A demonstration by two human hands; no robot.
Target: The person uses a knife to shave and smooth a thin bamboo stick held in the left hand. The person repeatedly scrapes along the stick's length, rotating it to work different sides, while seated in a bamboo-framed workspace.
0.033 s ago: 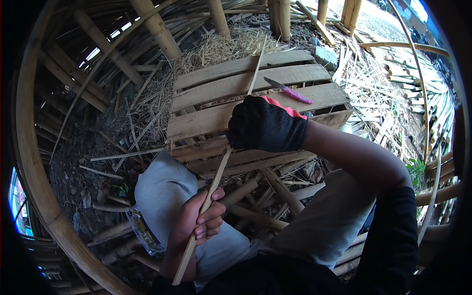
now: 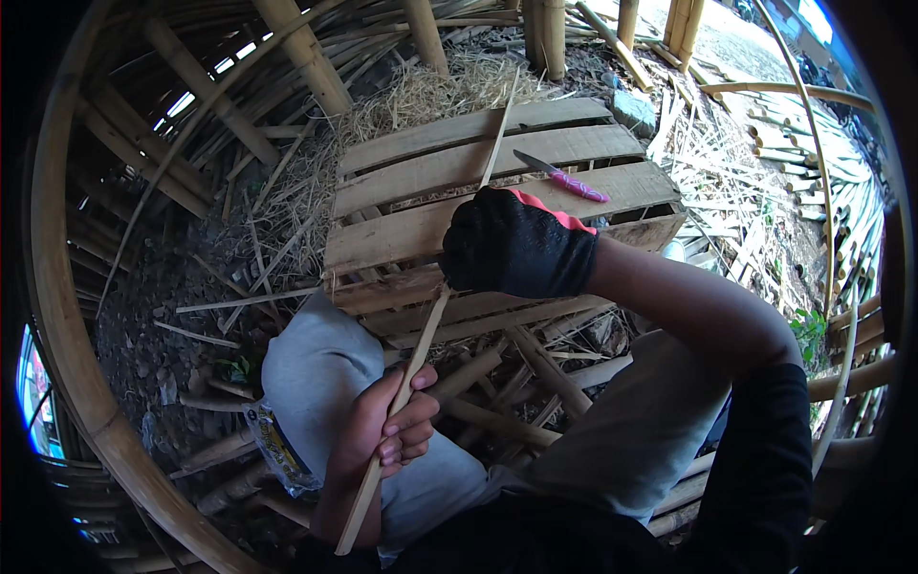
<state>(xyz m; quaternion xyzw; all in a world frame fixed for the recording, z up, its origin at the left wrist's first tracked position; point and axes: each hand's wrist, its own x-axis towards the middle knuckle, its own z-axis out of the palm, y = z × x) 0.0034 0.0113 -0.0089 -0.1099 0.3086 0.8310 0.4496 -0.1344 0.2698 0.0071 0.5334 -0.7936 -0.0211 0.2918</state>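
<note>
A long, thin bamboo strip [image 2: 421, 344] slants from my lap up over a slatted wooden crate [image 2: 402, 234]. My bare left hand [image 2: 397, 421] wraps its fingers round the lower part of the strip, and the strip's near end sticks out below it. Farther up, my right hand [image 2: 521, 244], in a black and red glove, is closed round the same strip at the crate's near edge. The glove hides that stretch; the strip's far part comes out beyond it across the slats. A knife [image 2: 564, 178] with a pink patterned handle lies on the crate, just beyond my right hand.
Fine shavings [image 2: 430, 100] pile up behind the crate. Cut bamboo pieces [image 2: 497, 421] lie between my legs, and a plastic packet [image 2: 277, 450] is by my left knee. Bamboo poles [image 2: 306, 57] stand at the far left; a curved pole [image 2: 57, 277] edges the left side.
</note>
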